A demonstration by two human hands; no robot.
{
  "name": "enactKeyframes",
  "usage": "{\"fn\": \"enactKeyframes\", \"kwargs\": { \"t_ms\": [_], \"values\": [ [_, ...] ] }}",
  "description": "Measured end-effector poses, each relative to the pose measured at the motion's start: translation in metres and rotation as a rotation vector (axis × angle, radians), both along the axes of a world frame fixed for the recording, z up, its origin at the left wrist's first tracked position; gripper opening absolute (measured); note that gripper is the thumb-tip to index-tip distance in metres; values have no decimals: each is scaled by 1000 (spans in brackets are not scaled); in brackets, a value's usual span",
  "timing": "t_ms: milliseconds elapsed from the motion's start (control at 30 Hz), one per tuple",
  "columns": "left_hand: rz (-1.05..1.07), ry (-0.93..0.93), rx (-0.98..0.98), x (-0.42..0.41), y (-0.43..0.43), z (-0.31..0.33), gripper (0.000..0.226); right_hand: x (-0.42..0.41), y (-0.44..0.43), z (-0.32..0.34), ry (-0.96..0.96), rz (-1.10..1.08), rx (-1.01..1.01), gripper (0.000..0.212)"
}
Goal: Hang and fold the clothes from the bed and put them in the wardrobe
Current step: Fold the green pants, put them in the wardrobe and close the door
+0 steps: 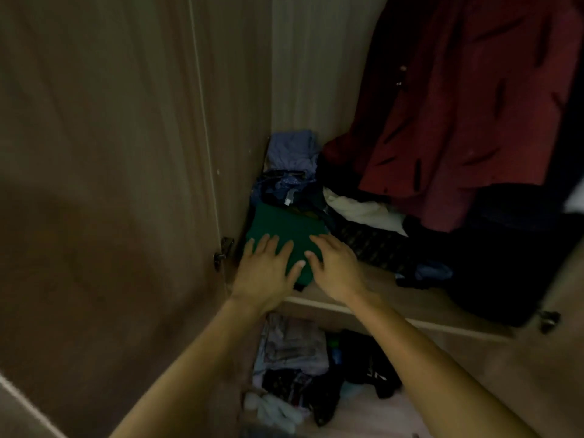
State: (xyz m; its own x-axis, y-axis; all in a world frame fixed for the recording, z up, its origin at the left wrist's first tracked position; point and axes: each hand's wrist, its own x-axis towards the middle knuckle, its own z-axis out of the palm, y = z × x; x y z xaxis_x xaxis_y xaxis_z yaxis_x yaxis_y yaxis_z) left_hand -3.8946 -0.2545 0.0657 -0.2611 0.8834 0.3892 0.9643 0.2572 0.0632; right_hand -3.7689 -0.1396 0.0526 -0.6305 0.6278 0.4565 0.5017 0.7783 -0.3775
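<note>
Nearest, below the shelf edge, a lower compartment holds a loose heap of pale and dark clothes (294,368) — not neatly stacked, as far as the dim light shows. Above it, the left hand (268,270) and right hand (336,267) lie flat with straight fingers on a folded dark-green garment (284,230), gripping nothing, pressing it onto the wooden wardrobe shelf (395,298) by the left wall. So this piece seems folded and placed. Behind it sit crumpled blue clothes (292,153); a dark-red garment (467,105) hangs further right. The bed is out of view — what remains there cannot be told.
</note>
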Motion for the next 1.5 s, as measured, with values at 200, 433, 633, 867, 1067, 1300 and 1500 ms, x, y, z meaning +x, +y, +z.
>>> {"fn": "enactKeyframes", "kwargs": {
  "t_ms": [200, 433, 633, 867, 1067, 1300, 1500],
  "values": [
    [-131, -16, -3, 37, -71, -17, 72, 55, -91, -10, -57, -118, -50, 43],
    [-96, -84, 58, 54, -134, -14, 71, 81, -149, -6, -91, -111, -93, 44],
    [9, -105, 104, 68, -194, -2, 69, 90, -192, 7, -81, -3, -118, 46],
    [246, -181, -38, 93, -283, -18, 62, 84, -247, 13, -61, 241, -128, 46],
    [464, -130, 10, 86, -364, 2, 62, 60, -316, 10, -23, 425, -168, 44],
    [530, -394, 207, 66, -397, 16, 61, 33, -352, 10, -56, 465, -173, 45],
    [464, -427, 277, 27, -384, 19, 68, 9, -349, 18, -55, 369, -109, 47]
  ]
}}
